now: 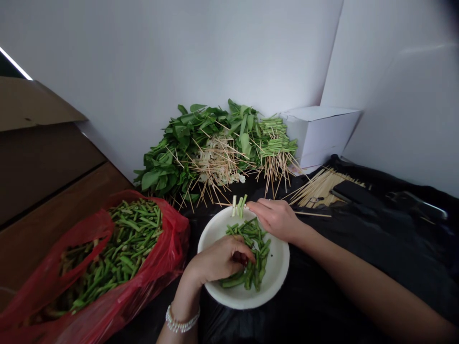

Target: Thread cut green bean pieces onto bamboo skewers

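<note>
- Left hand [229,258] down in the bowl [278,277], fingers curled inward against the cut beans [258,272]; impossible to tell whether pinching one (fingertips half hidden by the hand itself).
- Right hand [274,217] near the far rim, fingers pressed together, pinching a thin stick [315,214] just beside three short bean pieces [240,206] threaded on it.
- Along the stick: runs nearly left to right, bare end out to the right past the hand, other end beyond the pieces to the left.
- On the stick: pieces set crosswise, long axes pointing roughly away from the body, one paler than the other two.
- From left hand to those pieces: straight ahead and slightly right.
- Among the loose beans: mostly under and to the right of the left hand, the nearer of the two; lower ones lengthwise away from the body, several at the left nearly sideways, upper ones mixed.
- Off to the left: red bag [175,229] with more cut beans inside.
- Behind the bowl: leafy greens [161,167] and loaded skewers [276,143], handles pointing back toward the bowl.
- To the right: spare sticks [315,188], spread on the black sheet [322,296].
</note>
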`<state>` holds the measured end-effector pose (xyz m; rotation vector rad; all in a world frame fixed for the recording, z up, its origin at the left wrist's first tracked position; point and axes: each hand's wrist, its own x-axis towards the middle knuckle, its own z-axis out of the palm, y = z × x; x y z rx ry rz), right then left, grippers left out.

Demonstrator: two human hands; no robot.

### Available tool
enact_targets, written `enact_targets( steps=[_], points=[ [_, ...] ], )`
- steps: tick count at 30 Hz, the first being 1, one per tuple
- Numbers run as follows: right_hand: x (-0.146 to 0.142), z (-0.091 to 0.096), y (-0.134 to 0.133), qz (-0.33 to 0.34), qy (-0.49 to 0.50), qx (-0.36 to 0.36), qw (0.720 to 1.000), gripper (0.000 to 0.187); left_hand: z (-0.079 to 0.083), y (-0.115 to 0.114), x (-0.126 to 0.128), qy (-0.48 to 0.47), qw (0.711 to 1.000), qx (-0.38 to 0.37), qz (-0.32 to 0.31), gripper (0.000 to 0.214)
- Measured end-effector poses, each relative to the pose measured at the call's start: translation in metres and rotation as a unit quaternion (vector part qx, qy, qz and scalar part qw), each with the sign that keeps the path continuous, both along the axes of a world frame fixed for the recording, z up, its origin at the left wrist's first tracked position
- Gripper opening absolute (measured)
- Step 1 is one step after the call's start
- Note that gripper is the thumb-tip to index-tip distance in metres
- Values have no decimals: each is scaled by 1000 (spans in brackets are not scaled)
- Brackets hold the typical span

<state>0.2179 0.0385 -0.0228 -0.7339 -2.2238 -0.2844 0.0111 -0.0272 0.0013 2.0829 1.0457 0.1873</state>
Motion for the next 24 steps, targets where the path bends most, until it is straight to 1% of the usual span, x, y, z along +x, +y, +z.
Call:
enact_targets(
  steps=[5, 8, 10, 12, 15, 18, 21, 24],
  points=[
    [0, -1, 1, 0, -3, -5, 1000, 28, -1, -1, 2, 72, 995, 69, 10, 33],
    [0, -2, 1, -1, -5, -12, 1000, 27, -3, -1, 3, 77, 994, 80, 18, 20],
    [1, -2, 1, -1, -1, -12, 1000, 27, -4, -1, 3, 48, 995, 74, 37, 13],
    [1, -2, 1, 0, 9, -9, 1000, 26, -6, 1, 2, 10, 995, 58, 76, 10],
    [1, -3, 2, 1, 36, -8, 999, 27, -9, 3, -1, -31, 990, 33, 137, 13],
    [1, -3, 2, -5, 62, -13, 998, 27, -9, 4, -5, -71, 981, 42, 175, 16],
    [2, -2, 3, -13, 86, -16, 996, 26, -7, 7, -9, -130, 966, 64, 215, 18],
    [3, -1, 3, -15, 109, -16, 994, 25, -5, 12, -14, -194, 939, 75, 273, 19]
  ],
)
